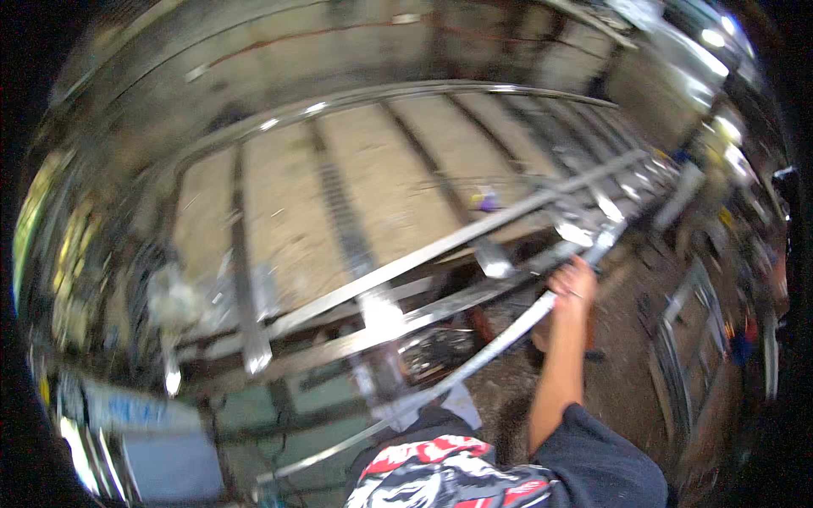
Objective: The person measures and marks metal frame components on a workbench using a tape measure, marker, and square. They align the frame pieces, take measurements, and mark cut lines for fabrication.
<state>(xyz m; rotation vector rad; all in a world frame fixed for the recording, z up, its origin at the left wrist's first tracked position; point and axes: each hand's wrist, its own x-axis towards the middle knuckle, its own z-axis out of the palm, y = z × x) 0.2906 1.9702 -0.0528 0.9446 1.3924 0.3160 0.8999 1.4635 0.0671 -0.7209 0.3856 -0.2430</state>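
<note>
i judge the step in hand to be handling one long metal bar (508,334) beside the slatted metal rack (334,190), with my right hand (573,284) doing the holding. the next move, as i read it, calls for a firm grip and care over both ends, since a bar this long could swing and knock the rack's front rail (440,314).

the bar slants in front of the rack, from below its left part up to near its right part; the upper end is blurred, so i cannot tell whether it touches the rack. my fingers are curled closed around the bar, with no gap i can make out. they have hold of it nearer the end by the rack's right part, so the longer stretch slopes down past the wearer's shirt (457,474). i have no sight of my left hand.
</note>
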